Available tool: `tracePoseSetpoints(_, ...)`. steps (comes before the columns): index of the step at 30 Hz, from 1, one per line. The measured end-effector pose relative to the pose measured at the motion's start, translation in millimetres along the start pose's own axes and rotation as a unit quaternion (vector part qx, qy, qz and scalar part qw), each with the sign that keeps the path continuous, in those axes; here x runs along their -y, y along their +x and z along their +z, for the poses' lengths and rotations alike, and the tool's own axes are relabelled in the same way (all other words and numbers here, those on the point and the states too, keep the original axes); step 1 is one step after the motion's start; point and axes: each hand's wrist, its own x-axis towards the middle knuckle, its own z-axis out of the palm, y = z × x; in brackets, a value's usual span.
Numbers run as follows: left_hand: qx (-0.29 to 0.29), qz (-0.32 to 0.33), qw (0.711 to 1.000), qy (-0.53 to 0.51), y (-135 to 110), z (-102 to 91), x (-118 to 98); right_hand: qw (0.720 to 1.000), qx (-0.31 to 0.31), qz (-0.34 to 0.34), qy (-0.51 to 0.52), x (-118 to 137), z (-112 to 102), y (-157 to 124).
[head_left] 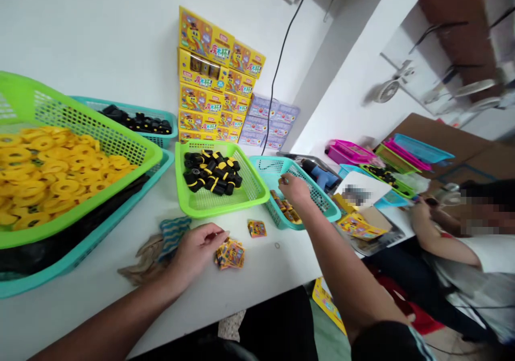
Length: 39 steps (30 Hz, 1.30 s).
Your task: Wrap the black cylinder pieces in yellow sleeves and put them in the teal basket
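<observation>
My left hand (201,245) is at the edge of a loose pile of small printed cards (232,255) on the white table. Its thumb and forefinger are pinched together, and whatever is between them is too small to make out. Over the turquoise basket (332,211) is my right hand (295,190), fingers closed, with a small brownish bit showing at the tips. Small yellow-orange card bundles (290,211) lie in that basket under my wrist. A small stack of cards (257,228) and a rubber band (277,245) rest between the hands.
A green basket (217,211) holds black-and-yellow pieces. At left, a tilted green basket (120,135) is full of yellow rings (66,186). Cloths (147,256) lie beside my left wrist. Yellow boxes (205,71) are stacked behind. A blue tool (322,176) and a co-worker (462,248) are at right.
</observation>
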Motion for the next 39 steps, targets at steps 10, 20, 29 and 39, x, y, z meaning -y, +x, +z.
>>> tracePoseSetpoints(10, 0.005, 0.066, 0.959, 0.277, -3, 6.3, 11, 0.999, 0.026, -0.015, -0.016, 6, -1, 5)
tracePoseSetpoints(20, 0.064, 0.007, 0.976, 0.208, -2, 0.2, 5, 0.94, 0.181, -0.179, 0.226, 34, 64, -139)
tracePoseSetpoints(29, 0.053, 0.025, 0.968, 0.243, -3, 2.1, 3, 0.925, 0.128, -0.147, 0.326, 31, 86, -124)
tracePoseSetpoints(39, 0.003, 0.068, 0.994, 0.091, -2, -3.1, -9, 0.869, 0.133, -0.233, 0.416, 37, 45, -138)
